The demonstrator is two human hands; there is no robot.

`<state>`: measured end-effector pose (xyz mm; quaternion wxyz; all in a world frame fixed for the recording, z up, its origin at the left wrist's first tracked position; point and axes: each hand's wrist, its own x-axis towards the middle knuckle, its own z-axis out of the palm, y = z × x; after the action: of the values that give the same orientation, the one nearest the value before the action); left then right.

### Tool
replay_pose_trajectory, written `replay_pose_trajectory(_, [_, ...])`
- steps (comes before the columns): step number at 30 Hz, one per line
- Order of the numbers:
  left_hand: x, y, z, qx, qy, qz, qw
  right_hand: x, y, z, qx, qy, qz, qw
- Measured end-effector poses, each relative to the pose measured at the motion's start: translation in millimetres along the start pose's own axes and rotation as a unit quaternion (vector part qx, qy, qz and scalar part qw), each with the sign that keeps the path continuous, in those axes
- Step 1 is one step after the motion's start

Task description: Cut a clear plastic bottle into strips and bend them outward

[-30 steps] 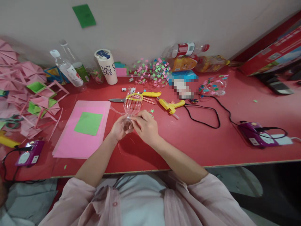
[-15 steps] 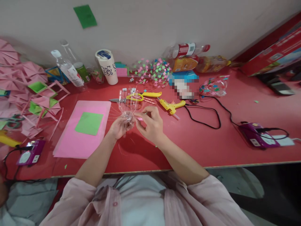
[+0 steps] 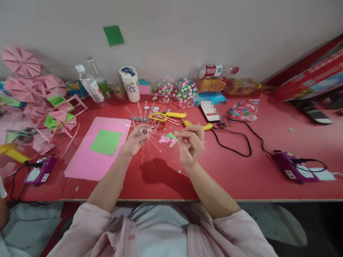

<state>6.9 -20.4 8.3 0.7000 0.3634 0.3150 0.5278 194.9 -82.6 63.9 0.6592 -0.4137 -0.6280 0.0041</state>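
My left hand is closed around a clear plastic bottle piece cut into thin strips; its round neck faces up and the strips fan out. To the right, my right hand hangs over the table with fingers curled in, apart from the bottle piece. What its fingertips hold, if anything, is too small to make out. Between the hands lies a pile of pink and green paper stars. Yellow-handled scissors and a yellow cutter lie behind. A yellow glue gun is partly hidden by my right hand.
Pink sheets with a green square lie left. Behind stand a white cup, a bottle and star-covered balls. A phone and purple power sockets are at right. Pink paper shapes fill the far left.
My right hand has moved right, away from the bottle piece. The bottle piece has tipped so its round neck faces me, and the star pile has come into view.
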Motion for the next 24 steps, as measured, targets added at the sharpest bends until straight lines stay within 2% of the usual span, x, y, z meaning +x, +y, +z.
replay_pose_trajectory(2, [2.2,-0.3,-1.9,0.011,0.007,0.008,1.0,2.0,3.5,1.0,-0.011,-0.026,0.035,0.999])
replay_pose_trajectory(6, [4.8,-0.8,-4.7,0.011,0.003,0.015,1.0,2.0,13.3,7.9,-0.009,-0.131,0.112,0.985])
replay_pose_trajectory(10, [5.3,-0.3,-6.7,-0.01,-0.017,0.016,1.0,2.2,18.9,14.2,-0.01,-0.206,0.137,0.969])
replay_pose_trajectory(14, [4.1,5.2,-2.7,-0.016,-0.013,0.015,1.0,7.3,17.6,16.8,-0.028,-0.238,0.156,0.958])
replay_pose_trajectory(17, [2.9,12.6,5.7,-0.007,-0.015,0.01,1.0,12.5,16.1,18.1,-0.043,-0.248,0.134,0.958])
replay_pose_trajectory(20, [3.5,19.2,13.8,0.0,-0.021,0.013,1.0,15.6,17.9,19.6,-0.067,-0.265,0.074,0.959])
replay_pose_trajectory(24, [8.7,20.6,14.2,0.005,-0.022,0.014,1.0,15.9,22.5,20.0,-0.063,-0.265,0.02,0.962])
